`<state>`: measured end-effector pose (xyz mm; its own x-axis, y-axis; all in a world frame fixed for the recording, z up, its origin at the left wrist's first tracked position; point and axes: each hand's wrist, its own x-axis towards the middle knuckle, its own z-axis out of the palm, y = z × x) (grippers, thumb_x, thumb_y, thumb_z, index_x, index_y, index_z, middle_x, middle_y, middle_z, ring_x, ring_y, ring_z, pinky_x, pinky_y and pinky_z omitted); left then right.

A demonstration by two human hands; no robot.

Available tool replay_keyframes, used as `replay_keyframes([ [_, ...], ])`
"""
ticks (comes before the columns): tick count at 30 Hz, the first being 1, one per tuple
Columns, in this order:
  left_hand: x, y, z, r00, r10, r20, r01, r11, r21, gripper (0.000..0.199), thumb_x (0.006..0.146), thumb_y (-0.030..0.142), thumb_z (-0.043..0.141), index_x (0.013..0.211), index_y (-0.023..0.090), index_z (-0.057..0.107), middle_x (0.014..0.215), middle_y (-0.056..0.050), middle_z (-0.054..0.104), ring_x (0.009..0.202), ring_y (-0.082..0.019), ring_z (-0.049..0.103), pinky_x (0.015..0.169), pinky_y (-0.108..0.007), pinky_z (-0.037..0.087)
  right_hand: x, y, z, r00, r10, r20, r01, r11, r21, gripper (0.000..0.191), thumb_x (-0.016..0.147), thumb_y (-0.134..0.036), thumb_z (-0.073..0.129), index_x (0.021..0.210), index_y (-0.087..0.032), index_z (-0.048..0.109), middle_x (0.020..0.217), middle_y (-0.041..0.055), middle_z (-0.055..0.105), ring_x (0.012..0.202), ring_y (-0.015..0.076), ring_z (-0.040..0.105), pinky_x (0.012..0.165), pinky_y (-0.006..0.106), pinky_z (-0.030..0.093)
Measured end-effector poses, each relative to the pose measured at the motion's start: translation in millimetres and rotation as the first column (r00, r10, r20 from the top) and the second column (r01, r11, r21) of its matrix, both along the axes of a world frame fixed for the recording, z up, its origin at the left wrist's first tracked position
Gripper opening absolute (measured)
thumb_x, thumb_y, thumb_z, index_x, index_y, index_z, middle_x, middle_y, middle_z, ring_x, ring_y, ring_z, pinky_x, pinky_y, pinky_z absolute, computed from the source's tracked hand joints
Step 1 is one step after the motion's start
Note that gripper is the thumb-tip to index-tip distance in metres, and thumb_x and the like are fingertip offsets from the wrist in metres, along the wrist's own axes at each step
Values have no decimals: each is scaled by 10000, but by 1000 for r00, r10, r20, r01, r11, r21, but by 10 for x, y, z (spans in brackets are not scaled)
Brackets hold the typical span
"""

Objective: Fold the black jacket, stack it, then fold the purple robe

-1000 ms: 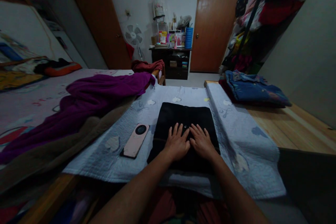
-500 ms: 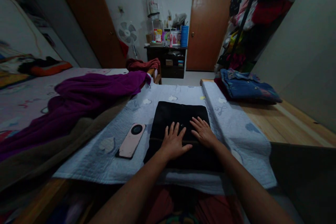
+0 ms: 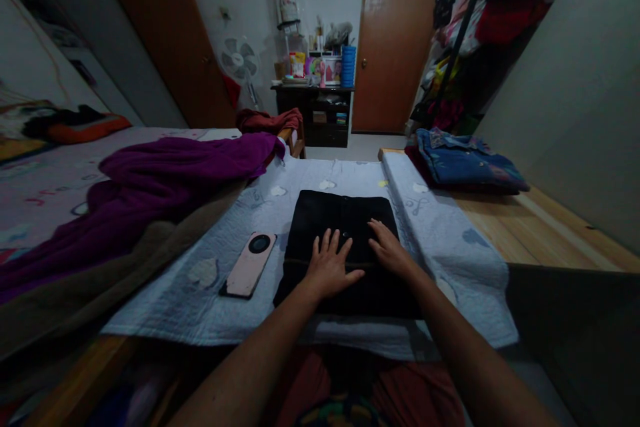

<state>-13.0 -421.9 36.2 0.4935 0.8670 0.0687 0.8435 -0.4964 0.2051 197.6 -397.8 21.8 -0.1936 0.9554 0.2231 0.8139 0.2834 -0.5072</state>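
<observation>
Lying flat on the garment, the left hand has its fingers spread and thumb held out, while the right hand rests tilted near the right edge, fingers closer together, slightly bent. The black garment is folded on the quilt, a button showing between the hands.

The phone lies just beside it on the left, camera side up. Further left, a purple blanket sprawls over the bed; to the right, folded denim sits on dark red cloth on the wooden board. Beyond stand a fan and a loaded cabinet.

A second ago the fingertips nearly met at the button; now the hands are apart, the right one nearer the garment's right side. The garment and phone keep their places on the quilt.

The bed's pink lettering is too blurred to read, as is the print on the red and yellow packet.
</observation>
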Motion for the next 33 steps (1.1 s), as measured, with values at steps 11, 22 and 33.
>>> replay_keyframes([
  [11, -28, 24, -22, 999, 0, 34, -1, 1000, 20, 580, 938, 550, 351, 1453, 283, 362, 1557, -95, 281, 1450, -317, 149, 1140, -574, 157, -430, -381, -79, 990, -30, 139, 25, 999, 36, 460, 892, -168, 377, 1327, -110, 518, 1449, 136, 455, 1372, 239, 367, 1138, 435, 305],
  [22, -339, 451, -85, 991, -125, 42, 118, 983, 144, 599, 965, 518, 318, 1491, 236, 265, 1533, -68, 344, 1436, -218, 233, 1167, -506, 146, -439, -421, -6, 981, -28, 189, 22, 999, 33, 463, 913, -181, 361, 1346, -109, 508, 1472, 123, 427, 1388, 230, 338, 1139, 419, 296],
  [33, -543, 782, 15, 978, 197, 67, -208, 944, 258, 538, 946, 436, 386, 1441, 226, 382, 1537, -100, 327, 1429, -271, 246, 1155, -551, 134, -447, -434, 58, 987, -23, 159, 25, 1000, -10, 470, 915, -201, 358, 1357, -131, 501, 1490, 118, 399, 1394, 235, 327, 1142, 447, 288],
])
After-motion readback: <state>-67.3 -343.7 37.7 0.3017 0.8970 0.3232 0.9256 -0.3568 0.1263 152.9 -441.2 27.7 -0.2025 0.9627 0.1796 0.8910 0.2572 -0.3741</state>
